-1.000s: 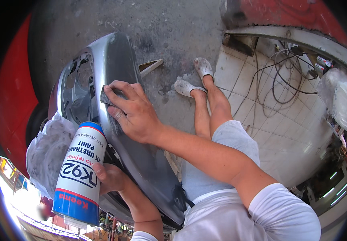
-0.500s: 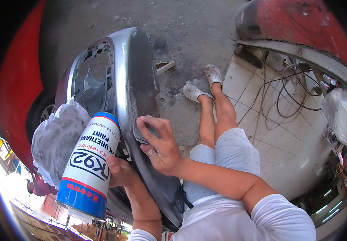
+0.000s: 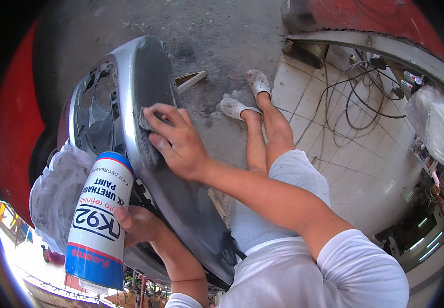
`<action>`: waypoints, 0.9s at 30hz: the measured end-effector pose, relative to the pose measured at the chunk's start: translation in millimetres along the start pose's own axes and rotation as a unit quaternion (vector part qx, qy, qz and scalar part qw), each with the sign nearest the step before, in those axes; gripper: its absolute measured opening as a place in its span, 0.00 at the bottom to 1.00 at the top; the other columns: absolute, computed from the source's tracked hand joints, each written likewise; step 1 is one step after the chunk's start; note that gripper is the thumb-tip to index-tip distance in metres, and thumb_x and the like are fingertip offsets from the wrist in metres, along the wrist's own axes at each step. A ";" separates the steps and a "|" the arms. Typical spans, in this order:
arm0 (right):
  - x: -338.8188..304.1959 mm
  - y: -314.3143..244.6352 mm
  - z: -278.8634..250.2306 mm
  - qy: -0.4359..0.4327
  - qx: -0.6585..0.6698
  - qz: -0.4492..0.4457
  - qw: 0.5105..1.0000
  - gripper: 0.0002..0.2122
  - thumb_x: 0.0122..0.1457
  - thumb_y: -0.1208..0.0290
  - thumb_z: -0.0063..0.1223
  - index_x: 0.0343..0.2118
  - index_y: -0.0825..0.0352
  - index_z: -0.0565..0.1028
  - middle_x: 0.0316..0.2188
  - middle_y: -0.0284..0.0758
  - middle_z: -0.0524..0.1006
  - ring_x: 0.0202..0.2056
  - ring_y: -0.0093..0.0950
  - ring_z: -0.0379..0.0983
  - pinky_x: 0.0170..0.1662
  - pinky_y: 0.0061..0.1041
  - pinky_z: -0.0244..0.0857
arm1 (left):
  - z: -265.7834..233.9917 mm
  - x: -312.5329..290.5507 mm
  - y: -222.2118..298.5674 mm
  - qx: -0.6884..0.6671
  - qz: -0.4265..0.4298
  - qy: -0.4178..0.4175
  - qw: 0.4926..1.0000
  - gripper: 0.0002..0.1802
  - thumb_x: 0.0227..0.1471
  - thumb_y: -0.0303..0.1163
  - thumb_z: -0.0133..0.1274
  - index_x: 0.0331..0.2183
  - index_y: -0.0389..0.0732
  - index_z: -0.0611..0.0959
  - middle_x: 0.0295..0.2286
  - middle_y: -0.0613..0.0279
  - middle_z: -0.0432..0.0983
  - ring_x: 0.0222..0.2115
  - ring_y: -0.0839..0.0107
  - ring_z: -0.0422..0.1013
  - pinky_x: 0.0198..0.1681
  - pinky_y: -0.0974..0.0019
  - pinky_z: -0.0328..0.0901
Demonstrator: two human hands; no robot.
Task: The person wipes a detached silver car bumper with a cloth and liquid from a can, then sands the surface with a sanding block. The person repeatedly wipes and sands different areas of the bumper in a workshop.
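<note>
My left hand (image 3: 142,226) is closed round a white and blue can (image 3: 91,200) with red bands, held tilted over the bumper's left side. A crumpled white rag (image 3: 55,190) with grey smudges shows behind the can; whether my hidden left fingers also grip it I cannot tell. My right hand (image 3: 183,146) pinches a grey scuff pad (image 3: 145,122) and presses it on the rounded edge of a silver and dark grey car bumper (image 3: 152,82). Dull scuff marks show on the bumper beside the pad. The bumper stands lengthwise before me, its openings facing left.
A red car (image 3: 19,123) stands at far left. At upper right is a red, partly sanded car panel (image 3: 376,18). Black hoses (image 3: 353,102) lie coiled on white tiles. Clear plastic wrap (image 3: 435,128) hangs at right. A small triangular frame piece (image 3: 191,82) lies on the concrete beyond the bumper.
My right hand and the scuff pad have moved up and farther along the bumper's edge. The can, the rag and the bumper now appear farther left in view.
</note>
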State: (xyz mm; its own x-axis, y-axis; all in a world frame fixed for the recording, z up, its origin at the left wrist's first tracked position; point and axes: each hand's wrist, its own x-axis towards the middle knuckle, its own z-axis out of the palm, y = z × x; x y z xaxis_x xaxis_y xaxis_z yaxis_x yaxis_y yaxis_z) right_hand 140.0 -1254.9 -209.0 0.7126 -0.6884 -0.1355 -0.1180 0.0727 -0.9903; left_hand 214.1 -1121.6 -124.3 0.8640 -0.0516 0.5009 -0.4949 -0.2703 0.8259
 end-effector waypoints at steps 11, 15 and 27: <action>9.5 13.4 3.2 -0.003 -0.011 0.005 1.000 0.32 0.51 0.76 0.64 0.63 0.65 0.72 0.60 0.40 0.69 0.54 0.46 0.65 0.59 0.43 0.62 | 5.3 24.9 7.0 -0.057 0.085 0.072 0.992 0.44 0.37 0.20 0.74 0.55 0.42 0.69 0.49 0.58 0.77 0.47 0.55 0.76 0.52 0.45 0.74; -67.8 -25.2 3.3 0.009 0.010 -0.034 0.999 0.28 0.56 0.76 0.61 0.63 0.65 0.72 0.60 0.41 0.69 0.52 0.46 0.65 0.58 0.40 0.62 | 4.0 20.1 6.2 -0.058 0.068 0.075 0.993 0.45 0.38 0.21 0.73 0.56 0.44 0.69 0.50 0.58 0.76 0.48 0.54 0.75 0.53 0.44 0.73; -57.8 -35.0 3.0 0.014 -0.017 -0.050 0.999 0.32 0.53 0.75 0.63 0.64 0.67 0.70 0.59 0.40 0.69 0.52 0.46 0.65 0.58 0.41 0.63 | 5.2 15.1 9.1 -0.038 0.031 0.071 0.996 0.45 0.39 0.21 0.71 0.58 0.43 0.67 0.49 0.56 0.75 0.48 0.52 0.75 0.52 0.43 0.74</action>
State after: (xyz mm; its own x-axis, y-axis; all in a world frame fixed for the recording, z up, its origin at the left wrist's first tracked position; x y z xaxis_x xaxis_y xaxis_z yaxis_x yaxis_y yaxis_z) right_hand 105.0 -1215.4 -166.5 0.7021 -0.7112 -0.0347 -0.0710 -0.0214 -0.9972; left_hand 223.2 -1129.8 -110.5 0.8119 0.0722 0.5793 -0.5579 -0.1960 0.8064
